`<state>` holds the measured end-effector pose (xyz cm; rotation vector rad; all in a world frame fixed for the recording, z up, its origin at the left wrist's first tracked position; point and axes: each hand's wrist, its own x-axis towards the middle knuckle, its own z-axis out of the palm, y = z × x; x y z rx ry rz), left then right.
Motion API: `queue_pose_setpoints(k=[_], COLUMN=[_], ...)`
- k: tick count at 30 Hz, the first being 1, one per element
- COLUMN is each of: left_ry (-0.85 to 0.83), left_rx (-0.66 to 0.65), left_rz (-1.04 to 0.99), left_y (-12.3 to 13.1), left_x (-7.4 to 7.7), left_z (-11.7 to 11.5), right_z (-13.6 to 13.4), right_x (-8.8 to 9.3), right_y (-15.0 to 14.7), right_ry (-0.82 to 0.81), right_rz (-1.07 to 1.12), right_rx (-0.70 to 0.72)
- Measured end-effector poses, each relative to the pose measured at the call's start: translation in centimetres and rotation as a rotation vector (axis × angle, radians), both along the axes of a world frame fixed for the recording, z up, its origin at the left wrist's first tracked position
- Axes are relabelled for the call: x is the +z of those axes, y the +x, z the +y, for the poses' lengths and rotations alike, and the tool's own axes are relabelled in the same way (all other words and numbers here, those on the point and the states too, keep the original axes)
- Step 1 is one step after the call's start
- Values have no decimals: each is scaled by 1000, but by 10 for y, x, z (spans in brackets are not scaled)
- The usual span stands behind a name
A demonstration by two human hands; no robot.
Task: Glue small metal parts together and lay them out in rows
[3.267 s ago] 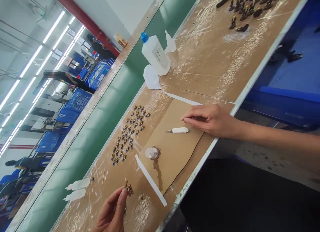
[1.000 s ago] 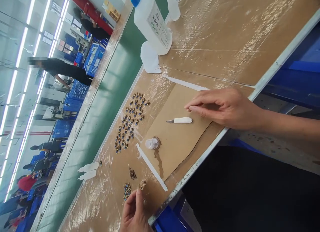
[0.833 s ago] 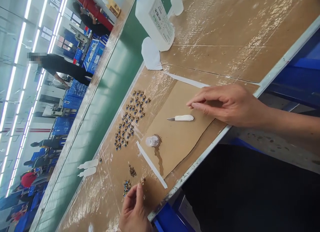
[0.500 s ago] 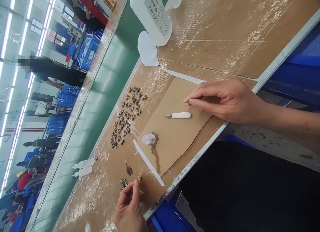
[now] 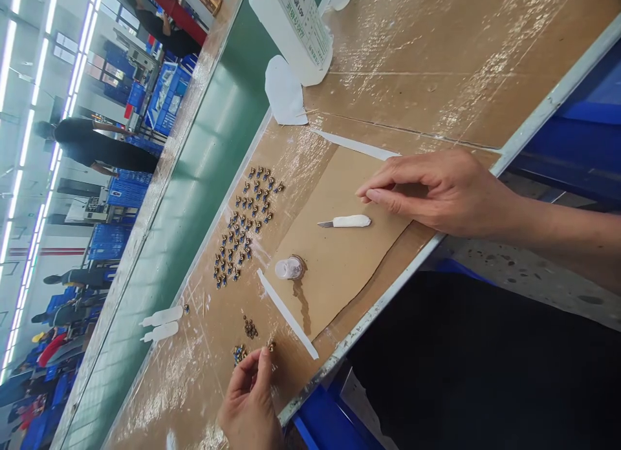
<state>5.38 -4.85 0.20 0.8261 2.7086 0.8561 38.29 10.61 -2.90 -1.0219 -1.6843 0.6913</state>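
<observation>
My right hand (image 5: 436,190) is over the brown paper sheet (image 5: 334,269), thumb and forefinger tips pressed together; anything between them is too small to make out. Just beyond its fingers a white-handled craft knife (image 5: 350,221) lies on the sheet. At the lower left, my left hand (image 5: 253,395) is closed in a pinch, and what it holds, if anything, cannot be made out. By its fingertips are a pile of small blue and gold pieces (image 5: 239,354) and a heap of small dark bronze pieces (image 5: 250,327). A small clear cup (image 5: 289,267) stands beside a wet streak.
Many small blue and gold pieces (image 5: 247,211) stand in rows on the table. White tape strips (image 5: 287,314) edge the sheet. Two white squeeze bottles (image 5: 162,324) lie farther left. A large white jug (image 5: 295,30) stands at the back beside white paper (image 5: 285,91). Other people work beyond.
Both hands keep nearly the same places and pinched shapes. The whole view has shifted very slightly. A person in the background has changed the position of their arms.
</observation>
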Motion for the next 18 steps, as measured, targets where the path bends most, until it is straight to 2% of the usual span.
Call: queue_pose_setpoints(k=[18], left_ry=[-59], left_rx=[-2], left_rz=[-61], left_y=[-1], left_x=[2], left_z=[3], right_z=[2], right_x=[-2], right_y=[0], right_ry=[48], right_rz=[-14], right_rx=[0])
